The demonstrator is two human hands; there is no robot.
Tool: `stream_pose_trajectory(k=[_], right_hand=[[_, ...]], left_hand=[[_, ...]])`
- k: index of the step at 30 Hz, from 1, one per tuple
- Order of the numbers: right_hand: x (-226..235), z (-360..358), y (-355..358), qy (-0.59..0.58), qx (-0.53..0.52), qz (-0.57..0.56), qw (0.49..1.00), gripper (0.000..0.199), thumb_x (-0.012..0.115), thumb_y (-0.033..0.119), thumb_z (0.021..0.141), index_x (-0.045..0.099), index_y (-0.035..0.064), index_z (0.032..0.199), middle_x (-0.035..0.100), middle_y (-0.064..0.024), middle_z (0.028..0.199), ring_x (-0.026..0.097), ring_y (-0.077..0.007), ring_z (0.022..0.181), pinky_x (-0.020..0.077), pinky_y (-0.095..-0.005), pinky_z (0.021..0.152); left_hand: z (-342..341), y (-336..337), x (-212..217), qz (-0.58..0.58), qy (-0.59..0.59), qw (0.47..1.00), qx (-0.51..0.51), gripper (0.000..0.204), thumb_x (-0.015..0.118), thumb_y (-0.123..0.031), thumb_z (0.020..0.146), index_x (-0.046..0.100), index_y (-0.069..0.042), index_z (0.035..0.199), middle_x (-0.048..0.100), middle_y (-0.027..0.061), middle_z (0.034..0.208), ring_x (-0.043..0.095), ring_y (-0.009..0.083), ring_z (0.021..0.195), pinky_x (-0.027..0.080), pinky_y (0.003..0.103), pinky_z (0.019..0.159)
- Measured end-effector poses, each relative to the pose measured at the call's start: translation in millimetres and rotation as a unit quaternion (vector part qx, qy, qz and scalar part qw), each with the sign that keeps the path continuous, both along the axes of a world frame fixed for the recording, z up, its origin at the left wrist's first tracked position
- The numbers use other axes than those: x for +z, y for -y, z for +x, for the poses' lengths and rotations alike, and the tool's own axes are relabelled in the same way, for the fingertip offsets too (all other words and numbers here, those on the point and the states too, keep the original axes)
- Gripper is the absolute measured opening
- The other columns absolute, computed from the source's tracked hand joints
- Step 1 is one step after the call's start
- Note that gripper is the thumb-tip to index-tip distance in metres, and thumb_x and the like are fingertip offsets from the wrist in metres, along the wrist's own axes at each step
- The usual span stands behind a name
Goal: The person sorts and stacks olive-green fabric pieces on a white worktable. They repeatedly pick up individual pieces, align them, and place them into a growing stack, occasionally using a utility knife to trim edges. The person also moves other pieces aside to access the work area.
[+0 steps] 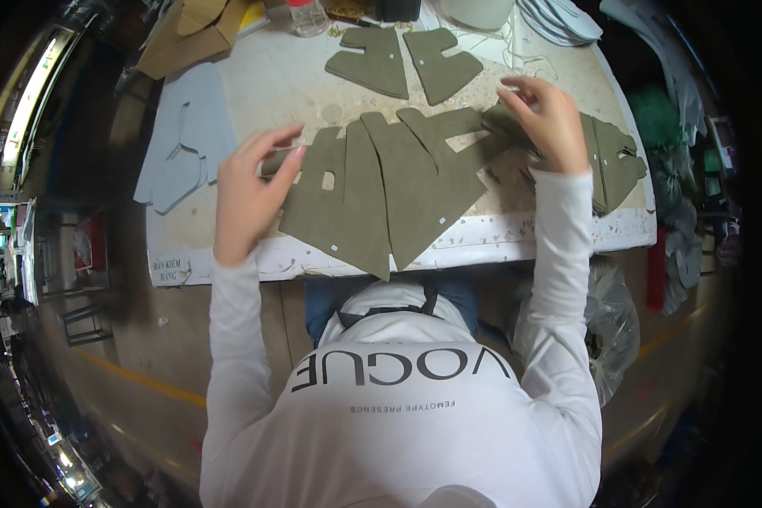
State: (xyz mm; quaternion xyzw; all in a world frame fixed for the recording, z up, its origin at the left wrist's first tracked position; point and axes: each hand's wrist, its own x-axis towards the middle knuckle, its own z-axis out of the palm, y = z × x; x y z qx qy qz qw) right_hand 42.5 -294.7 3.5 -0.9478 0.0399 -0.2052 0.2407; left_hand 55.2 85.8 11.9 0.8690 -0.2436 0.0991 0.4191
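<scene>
Olive-green cut pieces of flat, soft-looking material lie on the worktable. Two large ones, a left piece and a right piece, sit side by side in front of me, with slits, cut-outs and small pale stickers. My left hand hovers by the left piece's outer edge, thumb and forefinger apart, nothing seen between them. Above the right piece's far corner is my right hand, thumb and forefinger tips close together in a pinch; anything between them is too small to name. More olive pieces lie bunched beside my right wrist, partly hidden by it.
Two smaller olive pieces, one left and one right, lie farther back. Pale blue-grey pieces rest at the left. A cardboard box, a clear jar and stacked grey pieces line the back. Plastic bags hang lower right.
</scene>
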Motion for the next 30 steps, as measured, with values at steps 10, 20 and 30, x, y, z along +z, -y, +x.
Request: stream_pose_trajectory(k=[10, 20, 30], right_hand=[[-80.4, 110.4, 11.4, -0.040, -0.112, -0.026, 0.993, 0.034, 0.079, 0.033, 0.077, 0.072, 0.0086, 0.100, 0.064, -0.0158, 0.106, 0.058, -0.0349, 0.107, 0.0514, -0.0455, 0.087], [-67.6, 96.9, -1.6, 0.034, -0.068, -0.079, 0.994, 0.036, 0.078, 0.019, 0.075, 0.067, 0.0070, 0.107, 0.066, -0.0152, 0.098, 0.061, -0.0333, 0.101, 0.0529, -0.0430, 0.082], [-65.5, 91.9, -23.5, 0.006, 0.087, 0.094, 0.992, 0.051, 0.075, 0.017, 0.078, 0.063, 0.0191, 0.128, 0.063, -0.0161, 0.085, 0.065, -0.0305, 0.076, 0.0527, -0.0404, 0.073]], left_hand=[[167.5, 71.9, -60.7, 0.202, 0.017, 0.977, 0.064, 0.041, 0.074, -0.037, 0.080, 0.073, -0.006, 0.107, 0.067, 0.0192, 0.105, 0.066, 0.0342, 0.096, 0.052, 0.042, 0.086], [186.0, 80.3, -87.0, 0.010, -0.024, 0.998, 0.052, 0.043, 0.080, -0.025, 0.074, 0.069, -0.005, 0.111, 0.068, 0.0163, 0.104, 0.067, 0.0290, 0.094, 0.054, 0.036, 0.084], [165.3, 94.8, -64.4, -0.019, -0.016, 0.998, -0.054, 0.027, 0.070, -0.009, 0.086, 0.071, -0.005, 0.113, 0.074, 0.0043, 0.096, 0.066, 0.0084, 0.079, 0.053, 0.025, 0.075]])
